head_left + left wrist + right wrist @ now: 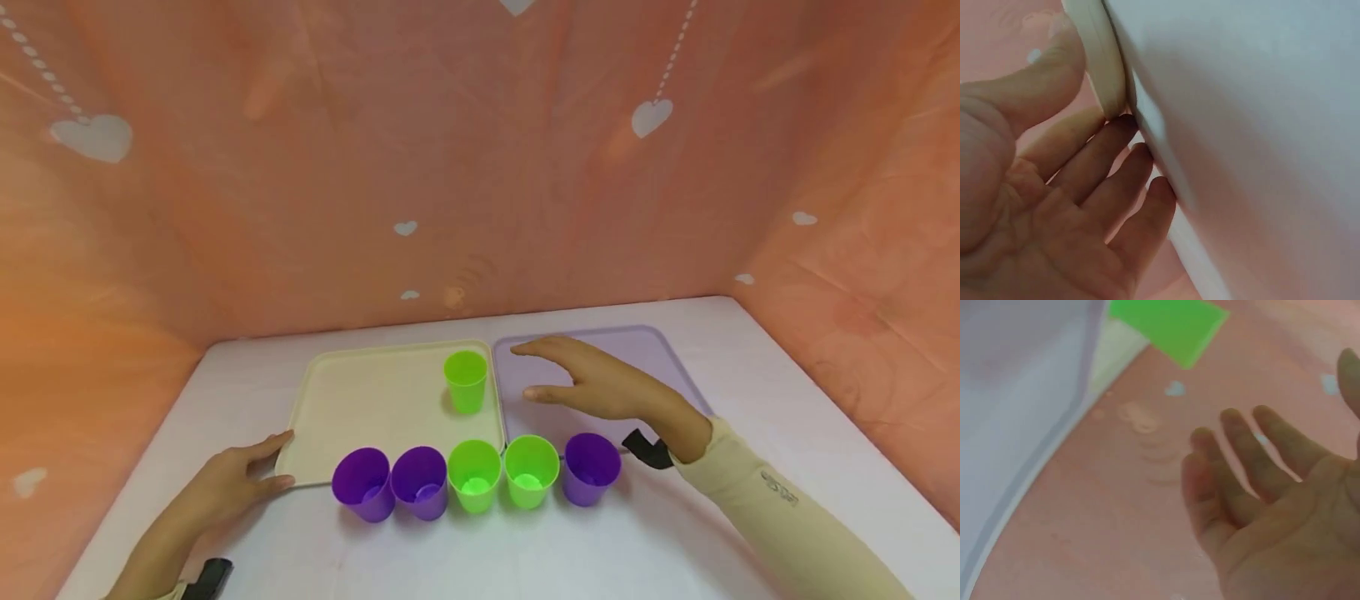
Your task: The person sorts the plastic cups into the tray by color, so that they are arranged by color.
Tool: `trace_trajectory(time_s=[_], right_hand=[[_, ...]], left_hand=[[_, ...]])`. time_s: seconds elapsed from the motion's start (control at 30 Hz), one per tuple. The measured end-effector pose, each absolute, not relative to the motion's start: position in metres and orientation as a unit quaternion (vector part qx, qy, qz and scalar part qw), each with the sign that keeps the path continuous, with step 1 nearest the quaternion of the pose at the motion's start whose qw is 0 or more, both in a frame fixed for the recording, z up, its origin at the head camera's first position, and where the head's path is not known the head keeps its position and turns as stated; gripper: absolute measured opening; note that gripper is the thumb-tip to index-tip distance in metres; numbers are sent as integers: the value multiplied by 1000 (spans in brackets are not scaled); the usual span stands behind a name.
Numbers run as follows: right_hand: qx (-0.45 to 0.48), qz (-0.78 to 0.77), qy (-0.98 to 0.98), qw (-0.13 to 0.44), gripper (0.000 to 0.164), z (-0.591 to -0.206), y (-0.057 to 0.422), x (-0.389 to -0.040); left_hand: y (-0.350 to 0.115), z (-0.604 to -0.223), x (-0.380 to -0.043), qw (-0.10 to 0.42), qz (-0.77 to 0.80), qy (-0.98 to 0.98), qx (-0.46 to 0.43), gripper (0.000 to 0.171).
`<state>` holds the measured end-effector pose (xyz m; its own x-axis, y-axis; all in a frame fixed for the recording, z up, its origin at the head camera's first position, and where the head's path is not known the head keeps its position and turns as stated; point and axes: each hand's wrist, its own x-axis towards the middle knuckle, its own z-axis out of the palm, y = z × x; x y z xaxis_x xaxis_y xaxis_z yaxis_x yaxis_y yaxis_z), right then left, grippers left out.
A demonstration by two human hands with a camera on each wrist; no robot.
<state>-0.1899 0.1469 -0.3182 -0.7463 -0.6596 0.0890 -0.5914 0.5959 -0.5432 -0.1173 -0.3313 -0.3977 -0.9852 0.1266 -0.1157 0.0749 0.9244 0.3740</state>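
A cream tray (360,400) and a lilac tray (645,350) lie side by side on the white table. One green cup (466,381) stands upright on the cream tray's right side. My right hand (592,385) hovers open above the lilac tray, just right of that cup, holding nothing; the right wrist view shows its spread fingers (1235,456) and the green cup (1172,325). My left hand (232,483) rests flat on the table, with its fingers (1110,162) touching the cream tray (1100,62) at its near left corner.
In front of the trays stands a row of upright cups: two purple (363,483) (422,482), two green (475,476) (531,471), one purple (592,468). Orange cloth walls with white hearts (651,117) close in the table on three sides.
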Motion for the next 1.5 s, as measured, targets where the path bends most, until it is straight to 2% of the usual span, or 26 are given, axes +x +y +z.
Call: trace_trajectory(time_s=[0.27, 0.4, 0.77, 1.17, 1.5], right_hand=[[-344, -265, 901, -5, 71, -322, 160, -121], [-346, -247, 905, 1, 78, -326, 158, -107], [-371, -218, 903, 22, 84, -341, 152, -117], [-379, -210, 900, 39, 80, -349, 151, -121], [-409, -230, 882, -31, 68, -364, 146, -128]], left_hand=[[-328, -397, -117, 65, 179, 980, 60, 75], [-323, -394, -116, 68, 187, 978, 56, 73], [-322, -390, -115, 87, 186, 978, 45, 77], [-319, -390, -115, 95, 184, 978, 29, 77], [-317, -388, -114, 86, 179, 979, 38, 76]])
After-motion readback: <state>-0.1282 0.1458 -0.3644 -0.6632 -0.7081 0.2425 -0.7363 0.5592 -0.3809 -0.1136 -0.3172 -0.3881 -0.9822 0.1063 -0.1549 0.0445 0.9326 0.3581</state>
